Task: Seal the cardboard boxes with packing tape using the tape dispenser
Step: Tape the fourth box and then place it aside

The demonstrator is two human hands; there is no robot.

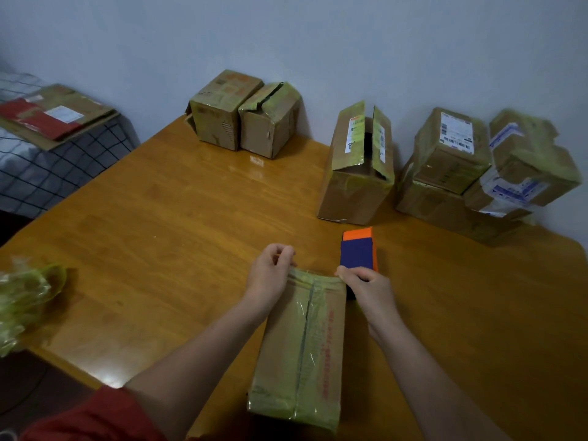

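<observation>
— At the far end of the box (302,345), which hand has the tool?
— My right hand (366,283). Its fingers are curled round the near end of the tape dispenser (358,253), just beyond the box's far right corner. My knuckles cover its lower part, so the roll and the blade are hidden, and I cannot tell whether it rests on the table (159,218).
— And the other?
— My left hand (270,270) is at the far left corner, fingers bent, fingertips drawn toward the thumb. Whether they pinch a tape end or nothing, I cannot tell; it is too small and dim.
— Where does the box lie?
— Lengthwise between my forearms. Glossy tape (307,316) runs down its centre seam; the red print along its right edge is too blurred to read.
— Farther out?
— An open-flapped box (356,173) stands beyond the dispenser, its inside dark. Two boxes (245,119) sit against the wall, with a blurred stack (477,173) at the right. A crumpled wad of tape (25,297) lies at the left edge, partly out of frame.
</observation>
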